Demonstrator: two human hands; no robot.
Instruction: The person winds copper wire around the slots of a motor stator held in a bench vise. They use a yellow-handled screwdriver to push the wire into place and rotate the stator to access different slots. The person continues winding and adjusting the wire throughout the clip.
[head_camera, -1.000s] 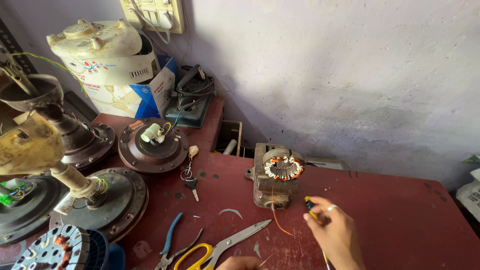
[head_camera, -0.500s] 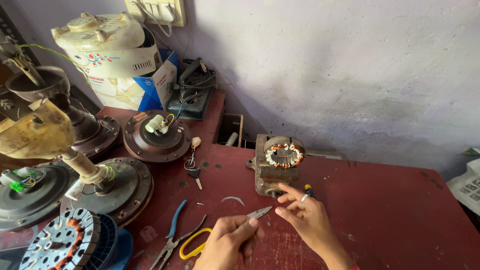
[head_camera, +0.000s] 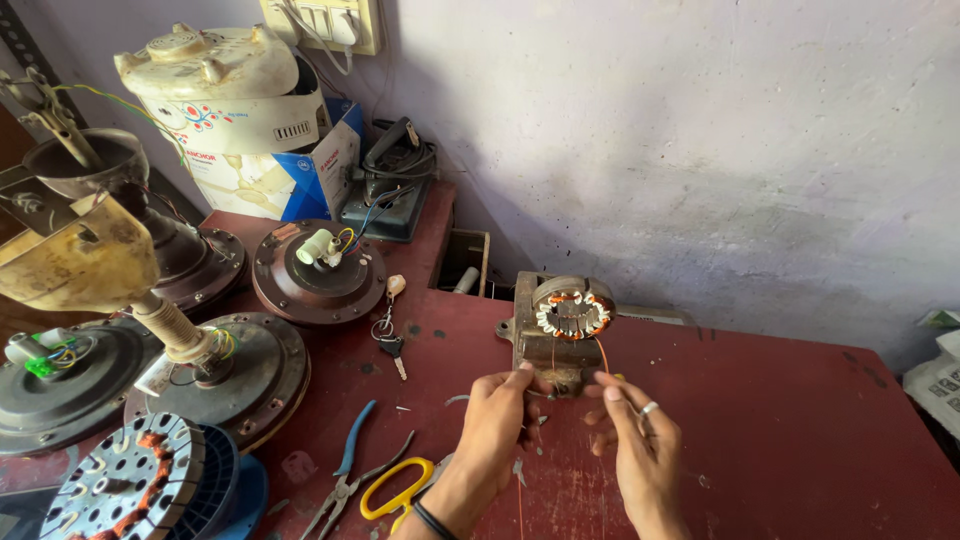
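A small motor stator (head_camera: 571, 314) with copper windings and white lacing sits on a brown metal housing (head_camera: 540, 350) on the red table (head_camera: 780, 420). Thin copper wires (head_camera: 603, 352) hang from it toward me. My left hand (head_camera: 497, 420) pinches a thin wire just in front of the housing. My right hand (head_camera: 638, 440), wearing a ring, pinches the wire end next to it. Both hands are close together, right before the housing.
Blue-handled pliers (head_camera: 352, 468) and yellow-handled scissors (head_camera: 400, 490) lie near my left arm. Keys (head_camera: 388, 330) lie further back. Several ceiling fan motors (head_camera: 318, 270) and a blue-based stator (head_camera: 140, 485) crowd the left side. Boxes (head_camera: 300, 170) stand at the wall.
My left hand has let go of the scissors, which lie on the table, and has risen to the wire. Both hands moved forward to the housing. The view shifted closer.
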